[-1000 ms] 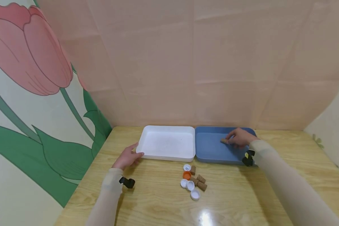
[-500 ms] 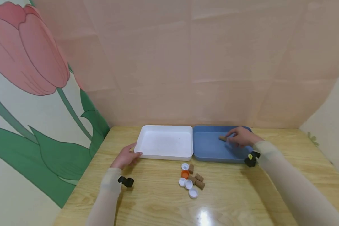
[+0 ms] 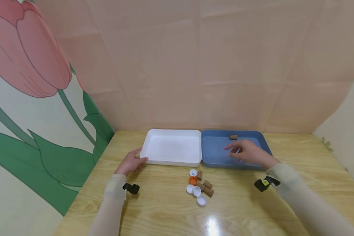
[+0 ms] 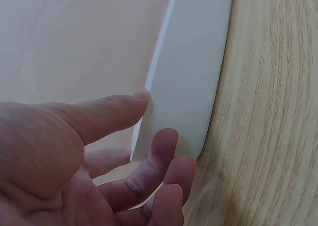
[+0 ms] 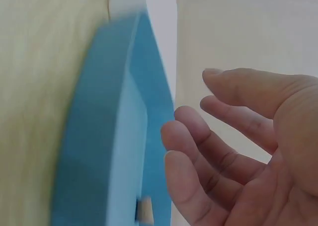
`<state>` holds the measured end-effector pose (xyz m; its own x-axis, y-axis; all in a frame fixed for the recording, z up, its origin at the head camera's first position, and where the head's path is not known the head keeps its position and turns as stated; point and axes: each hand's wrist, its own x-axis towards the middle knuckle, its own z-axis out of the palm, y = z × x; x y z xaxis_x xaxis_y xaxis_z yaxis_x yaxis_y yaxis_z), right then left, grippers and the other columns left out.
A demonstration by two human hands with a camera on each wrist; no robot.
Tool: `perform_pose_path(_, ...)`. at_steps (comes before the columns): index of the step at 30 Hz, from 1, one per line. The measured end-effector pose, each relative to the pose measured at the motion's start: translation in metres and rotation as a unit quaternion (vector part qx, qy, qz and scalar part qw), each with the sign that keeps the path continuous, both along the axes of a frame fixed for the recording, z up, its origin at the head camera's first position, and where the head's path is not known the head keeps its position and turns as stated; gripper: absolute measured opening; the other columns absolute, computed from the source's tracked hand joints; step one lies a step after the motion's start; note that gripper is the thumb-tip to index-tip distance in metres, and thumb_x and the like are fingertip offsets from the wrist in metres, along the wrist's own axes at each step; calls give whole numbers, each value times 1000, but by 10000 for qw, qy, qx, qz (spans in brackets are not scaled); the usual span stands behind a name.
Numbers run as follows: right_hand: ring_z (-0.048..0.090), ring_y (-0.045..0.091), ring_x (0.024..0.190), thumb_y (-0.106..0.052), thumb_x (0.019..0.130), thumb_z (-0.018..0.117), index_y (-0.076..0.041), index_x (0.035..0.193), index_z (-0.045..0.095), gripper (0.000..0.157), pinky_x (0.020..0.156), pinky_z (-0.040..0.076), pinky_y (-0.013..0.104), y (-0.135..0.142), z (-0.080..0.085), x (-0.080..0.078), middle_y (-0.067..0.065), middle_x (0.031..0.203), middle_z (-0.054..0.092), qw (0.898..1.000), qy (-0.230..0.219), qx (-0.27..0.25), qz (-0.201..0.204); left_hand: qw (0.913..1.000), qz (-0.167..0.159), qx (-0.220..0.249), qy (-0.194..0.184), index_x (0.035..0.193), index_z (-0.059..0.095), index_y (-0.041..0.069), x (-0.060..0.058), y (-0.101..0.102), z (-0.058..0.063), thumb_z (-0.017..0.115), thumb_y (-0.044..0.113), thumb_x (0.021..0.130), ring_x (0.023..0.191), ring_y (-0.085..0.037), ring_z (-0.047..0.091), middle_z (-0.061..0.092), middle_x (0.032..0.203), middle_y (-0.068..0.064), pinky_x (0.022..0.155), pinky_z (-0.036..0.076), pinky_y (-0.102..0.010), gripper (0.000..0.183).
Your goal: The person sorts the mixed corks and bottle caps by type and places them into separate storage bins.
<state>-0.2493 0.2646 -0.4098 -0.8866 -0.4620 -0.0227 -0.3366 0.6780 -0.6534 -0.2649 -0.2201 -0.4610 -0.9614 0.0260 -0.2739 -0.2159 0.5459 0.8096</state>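
My right hand point(image 3: 247, 153) hangs over the blue tray point(image 3: 215, 164) with relaxed, parted fingers and nothing between them. One brown cork point(image 3: 233, 137) lies inside that tray by the back wall; the right wrist view catches a small tan cork point(image 5: 145, 210) low beside the tray wall. At the white tray point(image 3: 171, 162), my left hand point(image 3: 132, 162) touches the front left corner. In the left wrist view its thumb point(image 4: 112, 114) lies straight against the rim, and the other fingers bend loosely beside the wall.
In front of the trays, loose on the wooden table point(image 3: 153, 209), lie several white caps point(image 3: 202, 200), an orange cap point(image 3: 193, 181) and several corks point(image 3: 208, 191). The trays stand side by side. A pinkish sheet point(image 3: 171, 65) rises behind the table.
My right hand has let go of the cork, which now lies at the back of the blue tray. The hand has drawn toward the tray's front. My left hand stays at the white tray.
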Motion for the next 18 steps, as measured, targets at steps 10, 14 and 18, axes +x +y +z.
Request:
perform_pose_path(10, 61, 10, 70, -19, 93, 72, -6, 124, 67, 34, 59, 51, 27, -40, -26, 53, -3, 88, 66, 9953, -187, -562, 760, 10000, -13, -50, -6, 157, 31, 14, -1, 1, 2, 65, 28, 98, 78, -28, 61, 68, 99, -16, 64, 50, -33, 70)
perform_pose_path(14, 63, 8, 73, -20, 91, 74, -6, 123, 68, 35, 64, 54, 27, -55, -38, 66, -6, 86, 66, 9892, -416, -755, 1185, 9999, 52, -114, 103, 156, 32, 11, -1, 1, 5, 56, 26, 102, 78, -28, 60, 65, 102, -18, 63, 50, -33, 61)
perform_pose_path(18, 61, 5, 70, -22, 88, 78, -10, 123, 69, 38, 63, 54, 26, -68, -47, 74, -7, 81, 65, 9845, -549, -888, 1411, 9999, 99, -97, 71, 155, 33, 8, -1, 1, 3, 48, 21, 105, 74, -25, 58, 61, 102, -18, 60, 47, -31, 53)
